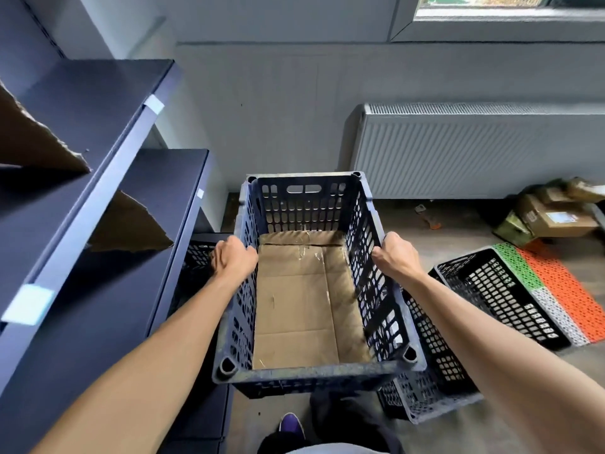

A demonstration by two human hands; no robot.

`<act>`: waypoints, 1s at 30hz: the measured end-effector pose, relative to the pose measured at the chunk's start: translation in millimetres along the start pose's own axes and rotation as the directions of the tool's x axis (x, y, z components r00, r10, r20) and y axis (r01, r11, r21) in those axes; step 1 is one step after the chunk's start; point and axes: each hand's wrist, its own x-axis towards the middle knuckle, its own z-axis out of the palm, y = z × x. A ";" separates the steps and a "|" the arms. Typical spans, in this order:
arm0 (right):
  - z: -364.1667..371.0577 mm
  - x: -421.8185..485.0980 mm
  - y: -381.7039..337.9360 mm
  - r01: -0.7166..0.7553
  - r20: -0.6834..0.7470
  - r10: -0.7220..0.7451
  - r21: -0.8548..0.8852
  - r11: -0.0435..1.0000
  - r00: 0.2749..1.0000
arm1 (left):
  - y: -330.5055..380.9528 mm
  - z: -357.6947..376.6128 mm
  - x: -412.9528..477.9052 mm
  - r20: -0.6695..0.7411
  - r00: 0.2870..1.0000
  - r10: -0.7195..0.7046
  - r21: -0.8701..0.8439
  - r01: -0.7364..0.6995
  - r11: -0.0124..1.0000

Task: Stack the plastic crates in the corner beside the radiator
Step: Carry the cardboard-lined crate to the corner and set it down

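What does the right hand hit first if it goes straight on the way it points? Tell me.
Likely the radiator. The right hand, gripping the crate rim, points forward toward the wall; only bare floor shows between, though depth is hard to judge.

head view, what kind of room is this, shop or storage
Probably a shop back room or stockroom: dark metal shelving with blank label tags, perforated plastic crates, and loose cardboard boxes on the floor near a radiator.

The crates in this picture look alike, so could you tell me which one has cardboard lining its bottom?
The dark blue crate gripped by the left hand and right hand; the black crates on the floor show none.
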 end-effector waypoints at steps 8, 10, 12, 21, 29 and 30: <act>3.0 128.6 -27.4 0.066 0.087 -0.067 0.013 0.998 0.994 | 47.9 12.6 74.8 0.014 0.994 -0.107 0.019 0.107 0.994; -0.6 156.4 -34.7 0.085 0.104 -0.085 0.002 0.996 0.991 | 59.8 13.6 90.9 0.014 0.991 -0.135 0.009 0.135 0.991; -6.2 179.1 -43.4 0.107 0.119 -0.104 -0.012 0.994 0.987 | 70.5 11.7 105.1 0.009 0.989 -0.148 -0.001 0.148 0.989; -21.9 270.8 -87.3 0.111 0.122 -0.106 -0.035 0.993 0.987 | 109.7 6.7 196.4 0.040 0.990 -0.133 -0.019 0.133 0.991; -20.7 344.1 -138.8 0.051 0.140 -0.047 -0.026 0.998 0.989 | 129.9 9.6 317.4 0.088 0.991 -0.104 -0.017 0.106 0.994; -20.4 354.6 -146.4 0.045 0.138 -0.040 -0.032 0.998 0.990 | 132.0 9.7 334.6 0.096 0.991 -0.097 -0.017 0.099 0.995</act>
